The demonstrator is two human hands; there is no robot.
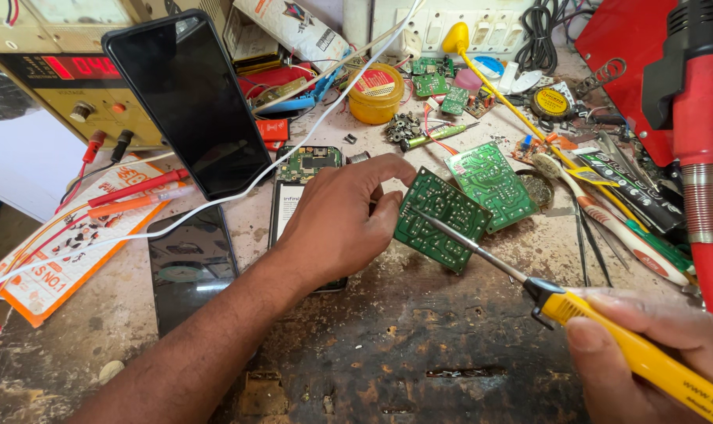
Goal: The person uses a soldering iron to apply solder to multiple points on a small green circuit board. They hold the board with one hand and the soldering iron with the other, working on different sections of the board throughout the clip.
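Our left hand (pixel 349 220) pinches the green board (pixel 441 219) by its left edge, tilted over the bench (pixel 419 345); our right hand (pixel 655 353), fisted on the yellow iron (pixel 608 334), angles its tip up-left onto the board.

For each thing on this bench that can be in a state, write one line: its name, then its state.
left hand, gripping green circuit board, tilted
right hand, gripping yellow soldering iron, tip on board
power supply, display lit
leaning phone, screen dark
opened phone, back removed
yellow tin, lid on
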